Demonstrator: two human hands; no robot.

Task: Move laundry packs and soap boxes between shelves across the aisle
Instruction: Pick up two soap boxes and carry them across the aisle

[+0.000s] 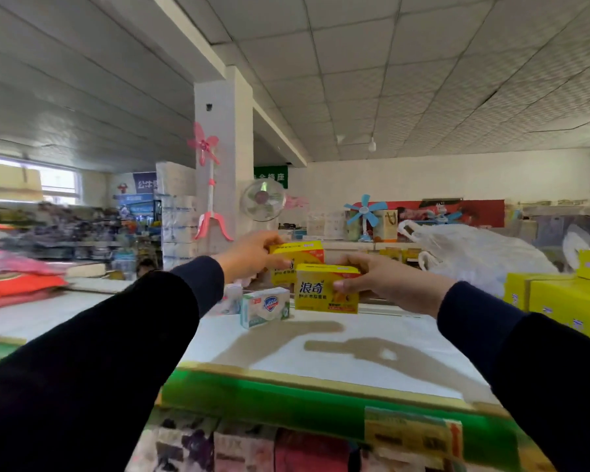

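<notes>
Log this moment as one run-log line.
left hand: grips rear yellow soap box | right hand: grips front yellow soap box | both above white shelf top

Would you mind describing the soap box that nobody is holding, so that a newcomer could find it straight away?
Start at the white top shelf with the green front edge. Near its back, below the left hand, stands the pale soap box. It is white and light green with a blue shield logo, while the yellow boxes beside it, one in the left hand and one in the right hand's grip, are held up.
</notes>
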